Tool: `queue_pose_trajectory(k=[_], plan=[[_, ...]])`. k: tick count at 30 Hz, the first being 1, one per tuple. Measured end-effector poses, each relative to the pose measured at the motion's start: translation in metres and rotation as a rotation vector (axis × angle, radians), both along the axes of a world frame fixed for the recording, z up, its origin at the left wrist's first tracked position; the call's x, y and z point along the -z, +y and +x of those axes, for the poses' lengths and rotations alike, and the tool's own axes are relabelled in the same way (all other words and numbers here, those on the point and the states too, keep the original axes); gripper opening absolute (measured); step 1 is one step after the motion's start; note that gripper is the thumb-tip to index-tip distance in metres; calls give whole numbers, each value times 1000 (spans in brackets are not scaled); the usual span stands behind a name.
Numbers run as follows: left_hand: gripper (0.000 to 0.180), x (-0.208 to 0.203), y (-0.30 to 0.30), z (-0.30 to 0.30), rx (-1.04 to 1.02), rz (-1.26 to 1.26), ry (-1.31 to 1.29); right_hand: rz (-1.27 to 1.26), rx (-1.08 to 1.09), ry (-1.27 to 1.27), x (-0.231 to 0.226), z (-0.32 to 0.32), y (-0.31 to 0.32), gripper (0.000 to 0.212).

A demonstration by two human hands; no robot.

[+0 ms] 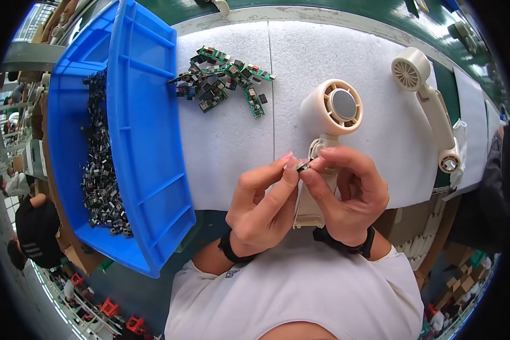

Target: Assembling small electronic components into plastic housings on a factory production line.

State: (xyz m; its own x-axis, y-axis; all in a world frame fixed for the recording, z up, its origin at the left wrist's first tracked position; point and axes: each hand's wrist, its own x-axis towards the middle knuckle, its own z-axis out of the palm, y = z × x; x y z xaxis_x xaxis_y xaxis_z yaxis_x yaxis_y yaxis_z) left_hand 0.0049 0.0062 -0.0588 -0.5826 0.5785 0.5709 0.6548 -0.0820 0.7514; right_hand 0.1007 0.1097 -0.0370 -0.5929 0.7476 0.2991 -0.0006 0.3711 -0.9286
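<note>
Both of my hands meet just in front of my chest, fingertips closed in a pinch around a small dark circuit board (304,166). My left hand (256,212) pinches it from the left, and my right hand (351,195) grips its other side. Most of the board is hidden by the fingers. Right beneath the hands lies a cream handheld fan (317,113), its round head pointing away from me with a grey disc at the centre. Its handle (308,211) appears to be without a cover and is partly covered by my right hand.
A loose pile of green circuit boards (226,79) lies on the white foam mat (221,164). At left a blue bin (147,141) holds many small boards (105,175). Another cream fan (436,113) lies at right, near a white cloth (460,144). Other people sit farther off.
</note>
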Motion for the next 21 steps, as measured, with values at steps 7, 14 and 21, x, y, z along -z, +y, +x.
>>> queue_pose_trajectory(k=[7,14,21], plan=[[40,-1,1,-8,45,-23,-76,-9,-54,-113,-7,6,10,45],[35,-10,-3,-22,260,-38,-357,434,-261,-273,-39,7,47,54],[34,-12,2,-39,436,-127,-513,521,-356,-562,-78,-21,76,69]])
